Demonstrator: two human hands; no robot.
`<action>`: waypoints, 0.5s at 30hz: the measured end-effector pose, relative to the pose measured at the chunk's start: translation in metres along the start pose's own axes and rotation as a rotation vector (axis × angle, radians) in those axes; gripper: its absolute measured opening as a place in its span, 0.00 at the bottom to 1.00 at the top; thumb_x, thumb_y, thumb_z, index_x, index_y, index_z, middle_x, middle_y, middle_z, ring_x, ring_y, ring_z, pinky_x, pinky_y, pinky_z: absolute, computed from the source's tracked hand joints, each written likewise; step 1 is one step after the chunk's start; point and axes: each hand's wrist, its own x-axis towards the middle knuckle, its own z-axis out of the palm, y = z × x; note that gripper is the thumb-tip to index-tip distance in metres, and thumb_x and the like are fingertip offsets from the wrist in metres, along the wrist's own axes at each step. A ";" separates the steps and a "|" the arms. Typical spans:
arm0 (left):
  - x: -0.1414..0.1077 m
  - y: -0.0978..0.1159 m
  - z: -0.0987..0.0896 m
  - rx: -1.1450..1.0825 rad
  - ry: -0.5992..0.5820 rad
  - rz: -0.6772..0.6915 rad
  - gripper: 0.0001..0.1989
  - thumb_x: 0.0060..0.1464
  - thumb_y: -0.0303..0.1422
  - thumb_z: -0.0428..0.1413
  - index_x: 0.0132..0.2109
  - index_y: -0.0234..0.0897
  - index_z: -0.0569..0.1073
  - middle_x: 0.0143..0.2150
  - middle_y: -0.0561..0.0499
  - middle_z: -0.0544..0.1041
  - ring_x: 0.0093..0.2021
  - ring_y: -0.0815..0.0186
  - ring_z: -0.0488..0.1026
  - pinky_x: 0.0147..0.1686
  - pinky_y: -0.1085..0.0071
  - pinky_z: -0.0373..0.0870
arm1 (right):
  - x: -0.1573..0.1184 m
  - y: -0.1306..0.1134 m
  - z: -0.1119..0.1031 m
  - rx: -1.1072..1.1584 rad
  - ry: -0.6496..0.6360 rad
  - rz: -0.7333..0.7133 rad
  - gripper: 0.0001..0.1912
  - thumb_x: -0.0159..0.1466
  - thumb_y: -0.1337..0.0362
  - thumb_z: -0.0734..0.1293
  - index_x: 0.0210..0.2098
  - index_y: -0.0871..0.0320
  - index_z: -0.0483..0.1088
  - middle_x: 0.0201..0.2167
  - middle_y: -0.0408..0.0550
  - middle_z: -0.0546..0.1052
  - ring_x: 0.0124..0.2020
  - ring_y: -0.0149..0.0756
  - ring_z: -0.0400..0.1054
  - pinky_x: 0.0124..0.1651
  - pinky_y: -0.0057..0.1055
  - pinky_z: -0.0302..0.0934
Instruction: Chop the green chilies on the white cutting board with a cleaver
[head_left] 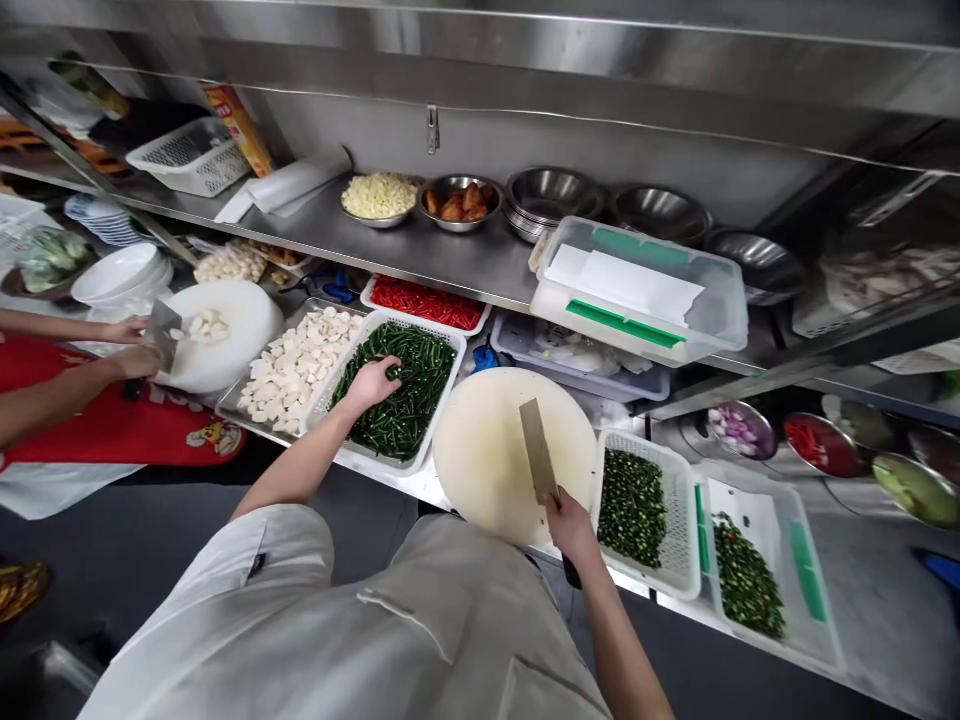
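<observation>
My left hand (373,384) is in a white basket (421,462) of long, thin green chilies (391,425). Its fingers are curled closed around some of them. My right hand (573,526) grips the handle of a cleaver (537,447). The broad blade lies over a round, pale chopping board (480,430), angled away from me. No cut pieces show on this board. Just right of it stands a white basket (681,500) partly filled with chopped green chilies (632,508).
A co-worker's hands (135,350) hold another cleaver at a board (217,345) on the left. White slices fill a tray (281,437). Red chilies (421,303) lie behind my basket. A shelf (450,258) overhangs, carrying bowls and a clear box (637,290). Another box (806,600) stands right.
</observation>
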 end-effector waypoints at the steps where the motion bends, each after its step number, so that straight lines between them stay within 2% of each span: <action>1: 0.001 0.010 -0.007 -0.001 0.014 0.023 0.23 0.55 0.34 0.64 0.58 0.45 0.78 0.55 0.48 0.81 0.50 0.55 0.81 0.59 0.63 0.75 | 0.000 0.002 -0.002 0.063 -0.018 0.010 0.16 0.70 0.50 0.57 0.40 0.52 0.70 0.23 0.43 0.75 0.25 0.39 0.73 0.31 0.31 0.61; 4: 0.000 0.054 -0.014 -0.027 0.011 0.138 0.22 0.56 0.34 0.64 0.58 0.45 0.78 0.56 0.49 0.81 0.49 0.56 0.81 0.59 0.63 0.75 | -0.002 0.009 -0.004 0.306 -0.069 0.049 0.17 0.66 0.45 0.59 0.33 0.51 0.64 0.16 0.34 0.64 0.14 0.33 0.61 0.22 0.29 0.54; 6: -0.004 0.095 -0.004 -0.052 -0.033 0.258 0.24 0.55 0.34 0.64 0.59 0.46 0.78 0.59 0.49 0.80 0.52 0.56 0.81 0.60 0.63 0.75 | -0.005 0.013 -0.004 0.459 -0.080 0.055 0.19 0.64 0.43 0.62 0.31 0.50 0.60 0.16 0.32 0.62 0.13 0.30 0.57 0.19 0.28 0.51; 8: -0.013 0.141 0.020 -0.049 -0.122 0.370 0.25 0.56 0.35 0.64 0.61 0.47 0.77 0.60 0.48 0.79 0.53 0.55 0.80 0.59 0.63 0.75 | -0.007 0.015 -0.004 0.556 -0.089 0.055 0.19 0.62 0.42 0.64 0.31 0.50 0.59 0.16 0.32 0.63 0.12 0.29 0.56 0.17 0.28 0.51; 11: -0.032 0.206 0.068 0.036 -0.330 0.478 0.25 0.59 0.37 0.62 0.63 0.50 0.76 0.57 0.46 0.80 0.50 0.53 0.82 0.52 0.62 0.78 | -0.007 0.018 -0.005 0.608 -0.114 0.062 0.19 0.61 0.43 0.65 0.31 0.50 0.59 0.16 0.32 0.63 0.12 0.28 0.55 0.16 0.27 0.51; 13: -0.044 0.238 0.099 0.103 -0.449 0.593 0.27 0.60 0.38 0.62 0.66 0.53 0.74 0.61 0.45 0.78 0.50 0.52 0.82 0.50 0.61 0.78 | -0.005 0.022 -0.008 0.608 -0.135 0.070 0.18 0.61 0.44 0.65 0.31 0.50 0.59 0.16 0.32 0.63 0.13 0.28 0.55 0.16 0.27 0.51; 15: -0.052 0.257 0.121 0.144 -0.519 0.708 0.30 0.59 0.37 0.62 0.68 0.56 0.72 0.69 0.44 0.72 0.54 0.50 0.80 0.51 0.59 0.78 | -0.005 0.027 -0.012 0.576 -0.144 0.083 0.18 0.61 0.43 0.64 0.31 0.50 0.60 0.17 0.32 0.63 0.13 0.28 0.56 0.16 0.27 0.52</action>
